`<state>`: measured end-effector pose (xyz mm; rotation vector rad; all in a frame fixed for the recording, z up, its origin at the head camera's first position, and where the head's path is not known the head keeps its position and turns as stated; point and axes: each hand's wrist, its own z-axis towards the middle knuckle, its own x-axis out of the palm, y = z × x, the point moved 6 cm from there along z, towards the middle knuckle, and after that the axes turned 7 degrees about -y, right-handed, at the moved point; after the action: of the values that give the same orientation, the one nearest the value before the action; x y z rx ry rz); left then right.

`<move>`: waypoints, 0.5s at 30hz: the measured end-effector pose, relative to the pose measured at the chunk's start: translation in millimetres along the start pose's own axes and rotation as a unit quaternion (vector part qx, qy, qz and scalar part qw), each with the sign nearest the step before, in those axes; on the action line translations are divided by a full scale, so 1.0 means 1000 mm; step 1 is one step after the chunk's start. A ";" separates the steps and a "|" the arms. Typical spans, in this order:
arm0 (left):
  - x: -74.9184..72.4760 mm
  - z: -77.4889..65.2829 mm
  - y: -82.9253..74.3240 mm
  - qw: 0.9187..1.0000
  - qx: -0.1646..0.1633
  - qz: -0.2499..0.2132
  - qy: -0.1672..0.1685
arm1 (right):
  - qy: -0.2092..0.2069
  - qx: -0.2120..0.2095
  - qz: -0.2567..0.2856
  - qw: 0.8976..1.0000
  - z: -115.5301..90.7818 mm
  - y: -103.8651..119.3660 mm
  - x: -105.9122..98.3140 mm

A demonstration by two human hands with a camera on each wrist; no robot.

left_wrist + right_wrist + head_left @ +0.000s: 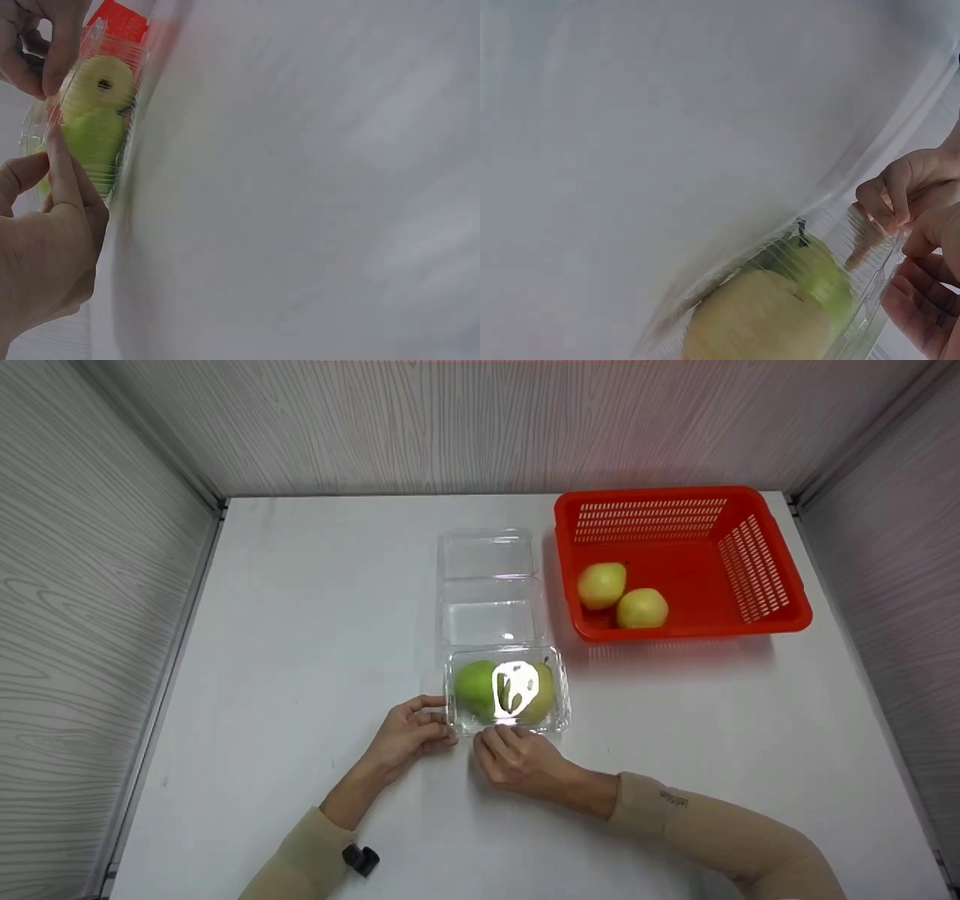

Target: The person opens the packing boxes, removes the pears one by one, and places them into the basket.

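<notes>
A clear plastic clamshell box stands near the middle of the table, its lid down over two fruits. One is a bright green pear, the other a yellower pear, partly under a strong glare. At the box's near left corner, my left hand has its fingers along the side and pinches the rim between thumb and fingers. My right hand, fingers curled, grips the front rim. Close together at that rim, both hands show in the right wrist view, with the yellow pear nearer that camera.
Behind the box lies an open, clear plastic clamshell with nothing in it. A red slotted basket at the back right holds two yellow pears. Wood-patterned panels border the white table at the back and sides.
</notes>
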<state>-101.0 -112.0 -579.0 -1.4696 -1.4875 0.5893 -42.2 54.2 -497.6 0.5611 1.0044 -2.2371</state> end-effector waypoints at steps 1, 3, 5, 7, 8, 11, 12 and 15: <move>0.000 0.000 0.000 1.000 0.000 0.000 0.000 | 0.000 0.001 0.003 1.000 -0.002 -0.001 -0.001; -0.001 0.000 0.000 1.000 0.001 0.000 -0.001 | -0.001 0.003 0.005 1.000 -0.005 -0.004 -0.002; -0.001 0.001 -0.001 1.000 0.000 0.001 -0.003 | -0.003 0.005 0.006 1.000 -0.008 -0.006 -0.003; -0.001 0.001 -0.001 1.000 0.000 0.003 -0.004 | -0.007 0.006 0.007 1.000 -0.012 -0.009 -0.004; -0.001 0.001 -0.001 1.000 0.000 0.003 -0.005 | -0.010 0.006 0.006 1.000 -0.013 -0.010 -0.005; -0.001 0.001 -0.001 1.000 -0.001 0.005 -0.004 | -0.013 0.006 0.007 1.000 -0.018 -0.013 -0.008; -0.001 0.000 -0.002 1.000 -0.001 0.005 -0.003 | -0.013 0.006 0.008 1.000 -0.020 -0.014 -0.009; -0.001 0.000 -0.002 1.000 0.000 0.005 0.001 | -0.011 0.009 0.008 1.000 -0.026 -0.018 -0.011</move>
<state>-102.2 -113.4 -577.5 -1.4782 -1.4806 0.5937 -42.9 87.3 -498.0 0.5489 0.9676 -2.2360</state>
